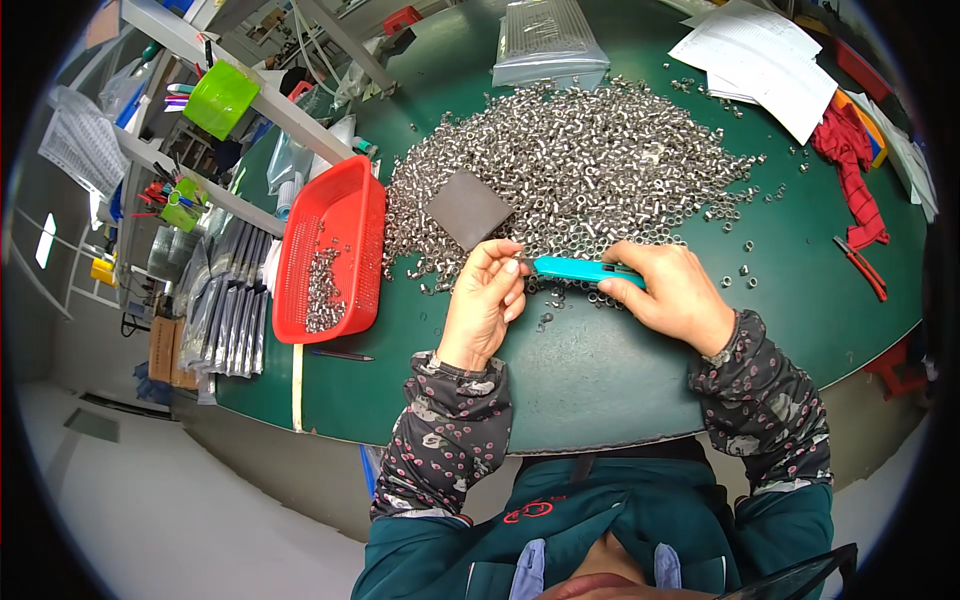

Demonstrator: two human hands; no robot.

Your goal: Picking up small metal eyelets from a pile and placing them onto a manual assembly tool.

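My right hand (678, 292) grips a teal utility knife (580, 268), its tip pointing left. The tip meets the pinched thumb and fingers of my left hand (484, 300). Whatever lies between those left fingertips is small and dark, too small to make out. Just beyond both hands spreads a big heap of small shiny metal rings (590, 160). A flat dark grey square block (469, 209) rests on the heap's near left side, close above my left hand. Several loose rings (552, 298) lie on the table below the knife.
At the left stands a red plastic basket (372, 250) with some metal parts inside. A pen (343, 355) lies near it on the green table (600, 370). Red-handled pliers (862, 268), a red cloth (846, 160) and papers (750, 55) are at the right. Bagged rods (550, 40) lie behind the heap.
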